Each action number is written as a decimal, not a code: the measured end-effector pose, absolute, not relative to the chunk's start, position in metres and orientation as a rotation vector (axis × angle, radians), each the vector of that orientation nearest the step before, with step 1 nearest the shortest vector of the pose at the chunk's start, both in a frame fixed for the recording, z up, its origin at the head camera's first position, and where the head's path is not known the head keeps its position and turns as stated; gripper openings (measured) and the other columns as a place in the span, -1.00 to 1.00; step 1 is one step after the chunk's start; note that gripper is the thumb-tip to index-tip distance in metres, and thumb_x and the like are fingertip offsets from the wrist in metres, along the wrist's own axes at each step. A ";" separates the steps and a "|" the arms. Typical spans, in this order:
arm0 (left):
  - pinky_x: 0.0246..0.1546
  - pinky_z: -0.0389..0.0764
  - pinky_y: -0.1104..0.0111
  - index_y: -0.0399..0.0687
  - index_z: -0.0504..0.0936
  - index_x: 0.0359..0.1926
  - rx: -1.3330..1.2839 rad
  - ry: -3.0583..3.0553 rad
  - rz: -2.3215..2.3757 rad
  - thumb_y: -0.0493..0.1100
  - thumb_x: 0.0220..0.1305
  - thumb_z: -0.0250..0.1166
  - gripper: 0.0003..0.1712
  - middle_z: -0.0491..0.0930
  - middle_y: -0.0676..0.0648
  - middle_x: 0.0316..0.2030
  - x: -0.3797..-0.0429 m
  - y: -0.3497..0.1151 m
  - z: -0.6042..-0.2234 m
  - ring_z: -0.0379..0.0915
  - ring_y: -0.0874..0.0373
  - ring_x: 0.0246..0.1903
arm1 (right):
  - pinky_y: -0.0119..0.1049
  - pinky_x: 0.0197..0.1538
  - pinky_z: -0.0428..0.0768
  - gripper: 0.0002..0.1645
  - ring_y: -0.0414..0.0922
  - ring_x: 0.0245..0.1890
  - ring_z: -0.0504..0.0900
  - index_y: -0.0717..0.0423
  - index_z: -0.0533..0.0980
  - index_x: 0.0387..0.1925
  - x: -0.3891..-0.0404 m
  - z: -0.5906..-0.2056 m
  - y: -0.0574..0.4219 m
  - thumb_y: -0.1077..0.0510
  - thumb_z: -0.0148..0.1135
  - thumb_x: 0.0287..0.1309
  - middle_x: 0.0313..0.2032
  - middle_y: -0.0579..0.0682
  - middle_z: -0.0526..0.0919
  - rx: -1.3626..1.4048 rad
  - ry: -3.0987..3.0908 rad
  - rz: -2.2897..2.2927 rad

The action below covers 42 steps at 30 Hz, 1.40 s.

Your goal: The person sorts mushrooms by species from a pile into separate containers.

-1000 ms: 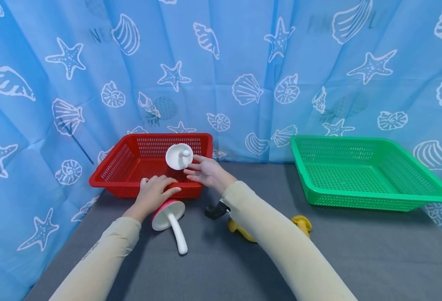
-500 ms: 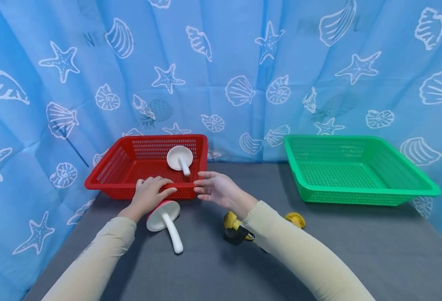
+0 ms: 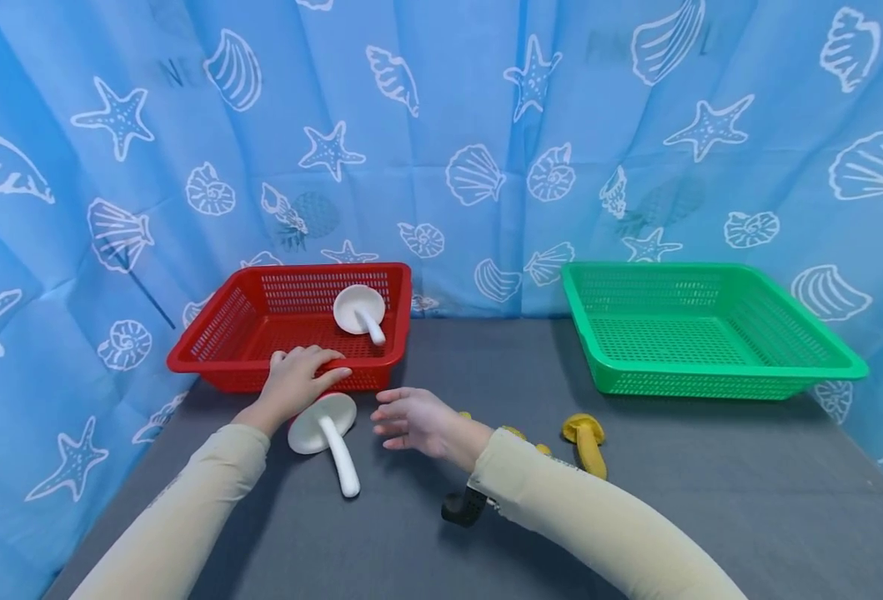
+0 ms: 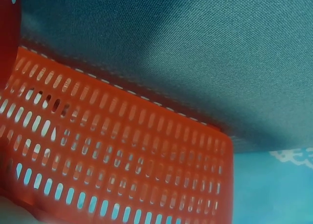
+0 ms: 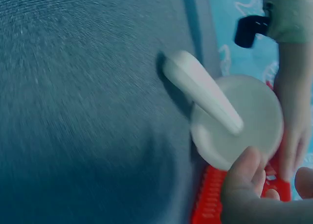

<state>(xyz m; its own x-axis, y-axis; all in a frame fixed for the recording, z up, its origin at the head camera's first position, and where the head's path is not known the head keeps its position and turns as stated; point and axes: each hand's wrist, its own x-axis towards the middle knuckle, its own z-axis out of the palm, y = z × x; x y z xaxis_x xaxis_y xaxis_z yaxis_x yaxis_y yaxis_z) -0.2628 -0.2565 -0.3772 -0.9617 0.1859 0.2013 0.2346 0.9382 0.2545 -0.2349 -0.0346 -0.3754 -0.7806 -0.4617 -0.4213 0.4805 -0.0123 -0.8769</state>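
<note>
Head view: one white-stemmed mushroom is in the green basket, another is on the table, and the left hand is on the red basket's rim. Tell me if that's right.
Not quite: the head view shows the first mushroom in the red basket, not the green basket. The other mushroom and the left hand are as you say.

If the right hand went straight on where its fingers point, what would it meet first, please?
Most likely the white-stemmed mushroom in front of the red basket, though the height of the right hand is hard to judge.
</note>
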 end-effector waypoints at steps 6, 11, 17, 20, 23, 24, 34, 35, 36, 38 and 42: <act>-0.01 0.22 -0.04 -0.10 0.58 0.16 -0.323 -2.919 -0.396 0.11 0.29 0.27 -0.47 0.59 -0.19 -0.01 -0.266 -0.253 -0.377 0.41 -0.11 -0.04 | -0.23 -0.24 0.56 -0.47 0.03 -0.17 0.61 0.27 0.35 0.25 -0.227 -0.390 -0.053 0.33 0.16 0.25 -0.10 0.17 0.61 -0.010 1.714 -1.753; -0.02 0.24 -0.04 -0.10 0.59 0.15 -0.336 -2.907 -0.364 0.12 0.29 0.27 -0.47 0.60 -0.19 -0.01 -0.268 -0.249 -0.378 0.42 -0.11 -0.04 | -0.29 -0.32 0.56 -0.46 -0.04 -0.24 0.61 0.26 0.38 0.22 -0.224 -0.398 -0.064 0.37 0.21 0.19 -0.25 0.06 0.63 -0.014 1.764 -1.713; -0.02 0.25 -0.03 -0.07 0.59 0.15 -0.331 -2.905 -0.355 0.11 0.28 0.29 -0.48 0.60 -0.18 -0.02 -0.269 -0.246 -0.377 0.43 -0.10 -0.05 | -0.27 -0.33 0.58 -0.53 -0.10 -0.34 0.57 0.19 0.46 0.11 -0.224 -0.399 -0.073 0.36 0.29 0.14 -0.27 0.04 0.58 -0.003 1.833 -1.653; -0.03 0.25 -0.03 -0.08 0.60 0.14 -0.342 -2.902 -0.362 0.11 0.29 0.28 -0.48 0.60 -0.18 -0.02 -0.269 -0.245 -0.376 0.43 -0.09 -0.05 | -0.18 -0.28 0.60 -0.58 -0.07 -0.30 0.56 0.16 0.48 0.05 -0.223 -0.399 -0.075 0.37 0.30 0.14 -0.24 0.05 0.56 0.004 1.830 -1.634; -0.04 0.26 -0.02 -0.08 0.59 0.14 -0.347 -2.903 -0.378 0.11 0.28 0.28 -0.48 0.60 -0.18 -0.02 -0.268 -0.245 -0.376 0.43 -0.10 -0.05 | -0.12 -0.27 0.61 -0.61 -0.05 -0.27 0.56 0.15 0.50 0.03 -0.220 -0.399 -0.074 0.36 0.29 0.15 -0.22 0.05 0.55 0.010 1.807 -1.625; -0.03 0.26 -0.02 -0.08 0.59 0.15 -0.344 -2.906 -0.383 0.10 0.28 0.29 -0.48 0.60 -0.18 -0.02 -0.268 -0.245 -0.376 0.43 -0.09 -0.05 | -0.12 -0.29 0.61 -0.62 -0.04 -0.27 0.56 0.15 0.50 0.02 -0.219 -0.399 -0.074 0.36 0.29 0.15 -0.22 0.06 0.55 0.014 1.802 -1.625; 0.00 0.25 -0.03 -0.08 0.58 0.16 -0.330 -2.913 -0.392 0.11 0.26 0.29 -0.46 0.59 -0.18 0.00 -0.266 -0.250 -0.378 0.43 -0.09 -0.03 | -0.24 -0.49 0.56 -0.68 -0.07 -0.37 0.51 0.18 0.50 -0.03 -0.209 -0.395 -0.063 0.39 0.25 0.17 -0.27 0.07 0.54 -0.029 1.773 -1.640; 0.00 0.25 -0.04 -0.08 0.58 0.16 -0.330 -2.915 -0.392 0.11 0.27 0.29 -0.46 0.59 -0.18 0.00 -0.266 -0.251 -0.378 0.42 -0.10 -0.03 | -0.24 -0.50 0.55 -0.68 -0.07 -0.37 0.52 0.19 0.50 -0.03 -0.208 -0.394 -0.061 0.39 0.24 0.17 -0.28 0.07 0.54 -0.039 1.769 -1.645; 0.00 0.24 -0.04 -0.08 0.58 0.16 -0.327 -2.919 -0.392 0.11 0.27 0.28 -0.47 0.59 -0.18 0.01 -0.266 -0.252 -0.377 0.42 -0.10 -0.02 | -0.25 -0.50 0.55 -0.68 -0.07 -0.36 0.52 0.20 0.50 -0.03 -0.207 -0.392 -0.059 0.40 0.24 0.17 -0.28 0.07 0.55 -0.049 1.765 -1.650; 0.01 0.23 -0.05 -0.09 0.58 0.16 -0.321 -2.926 -0.389 0.10 0.28 0.28 -0.47 0.58 -0.19 0.02 -0.265 -0.253 -0.377 0.41 -0.11 -0.01 | -0.24 -0.49 0.56 -0.67 -0.06 -0.34 0.52 0.21 0.49 -0.01 -0.206 -0.388 -0.054 0.39 0.23 0.17 -0.27 0.08 0.55 -0.070 1.763 -1.654; 0.03 0.23 -0.07 -0.11 0.57 0.16 -0.294 -2.941 -0.389 0.09 0.26 0.30 -0.46 0.57 -0.21 0.03 -0.263 -0.255 -0.378 0.41 -0.13 0.01 | -0.22 -0.45 0.58 -0.63 -0.04 -0.30 0.53 0.23 0.49 0.04 -0.204 -0.379 -0.044 0.36 0.23 0.18 -0.23 0.09 0.56 -0.106 1.760 -1.652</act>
